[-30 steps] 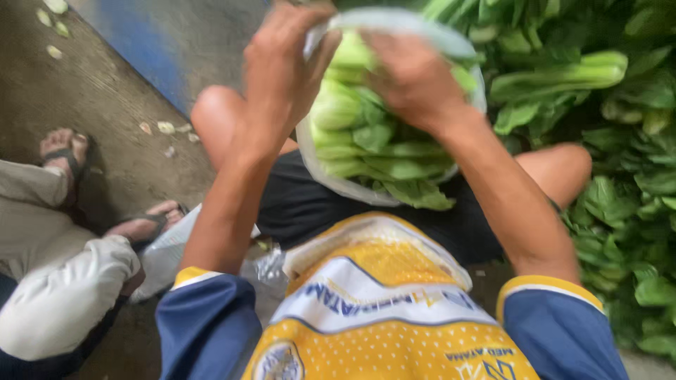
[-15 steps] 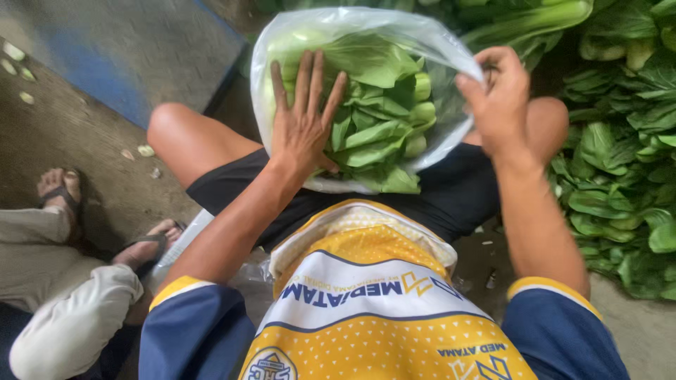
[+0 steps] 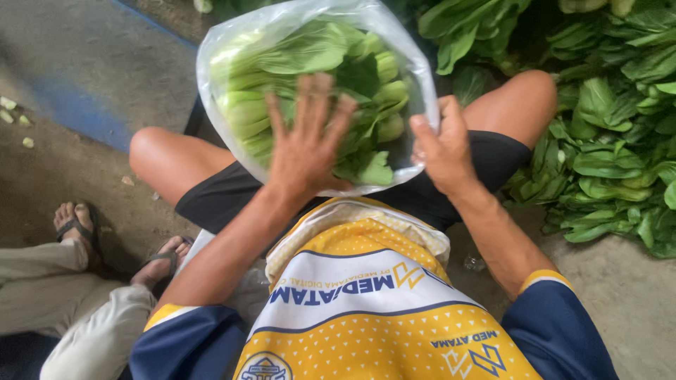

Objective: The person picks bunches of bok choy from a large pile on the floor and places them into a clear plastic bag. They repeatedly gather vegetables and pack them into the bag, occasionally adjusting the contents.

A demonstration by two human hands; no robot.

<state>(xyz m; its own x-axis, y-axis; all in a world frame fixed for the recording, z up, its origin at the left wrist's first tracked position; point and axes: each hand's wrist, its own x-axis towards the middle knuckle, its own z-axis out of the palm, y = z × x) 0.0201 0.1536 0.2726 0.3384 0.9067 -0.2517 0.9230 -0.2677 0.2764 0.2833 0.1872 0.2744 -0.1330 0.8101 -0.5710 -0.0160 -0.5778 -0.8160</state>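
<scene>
Now the bok choy [image 3: 310, 63] is pressed by the flat, open left hand [image 3: 306, 144] — the plastic bag [image 3: 415, 70] rim is gripped by the right hand [image 3: 440, 151] — too much pressing could tear it.

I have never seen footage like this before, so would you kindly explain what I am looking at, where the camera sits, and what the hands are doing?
There is no machine here. The camera is worn on a person's head and looks down at their own lap while they sit low to the ground. Their left hand lies flat, fingers spread, on a clear plastic bag stuffed with leafy green vegetables. Their right hand grips the bag's edge. The bag rests on their knees. More loose greens are piled on the concrete floor to the right. At lower left are another person's sandalled feet.
</scene>
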